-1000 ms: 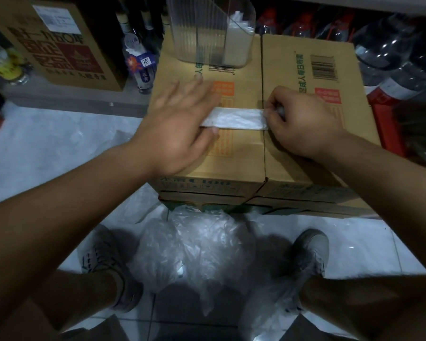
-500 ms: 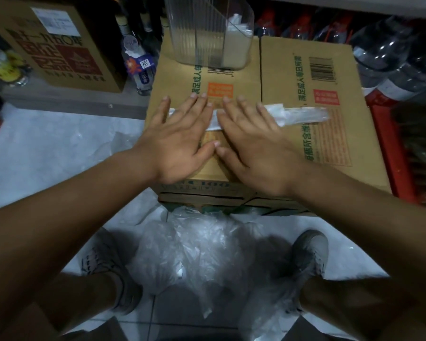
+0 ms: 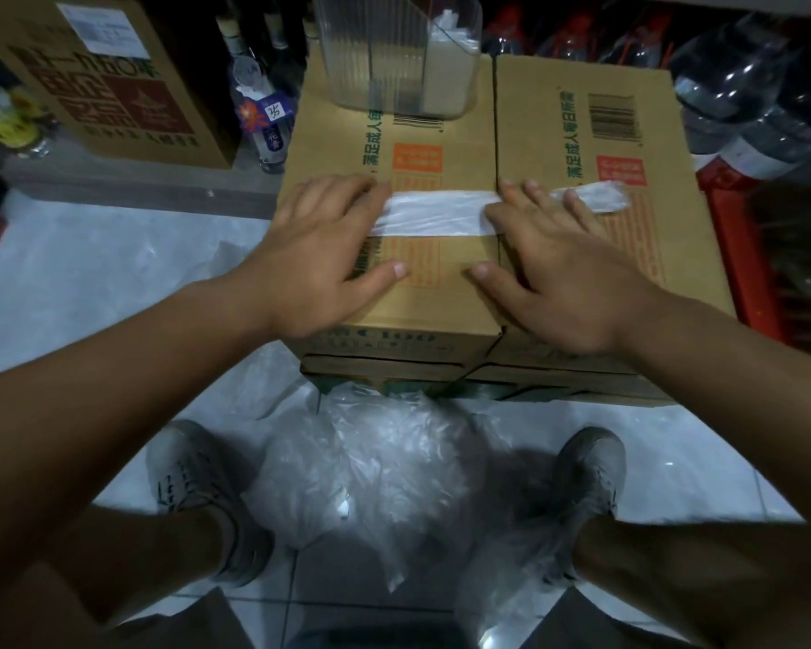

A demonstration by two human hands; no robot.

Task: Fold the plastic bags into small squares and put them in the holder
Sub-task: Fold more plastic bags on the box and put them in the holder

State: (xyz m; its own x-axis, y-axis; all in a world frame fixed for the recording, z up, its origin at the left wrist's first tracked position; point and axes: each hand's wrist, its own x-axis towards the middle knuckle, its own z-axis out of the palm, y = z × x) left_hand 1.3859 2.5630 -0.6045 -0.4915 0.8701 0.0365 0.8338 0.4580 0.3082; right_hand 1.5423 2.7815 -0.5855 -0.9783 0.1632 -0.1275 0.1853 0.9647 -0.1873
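Observation:
A plastic bag folded into a long white strip lies flat across the top of two cardboard boxes. My left hand presses flat on the strip's left end, fingers straight. My right hand lies flat on its right part, and the strip's crumpled tip sticks out past the fingers. A clear ribbed plastic holder stands at the back of the left box, with folded white bags in its right compartment.
A heap of loose clear plastic bags lies on the tiled floor between my shoes. A brown printed carton and bottles stand at the back left. Large water bottles and a red crate are at the right.
One second ago my right hand pinched the strip's end near the left hand. It laid the strip out to the right, and both hands have since slid apart, flattening it.

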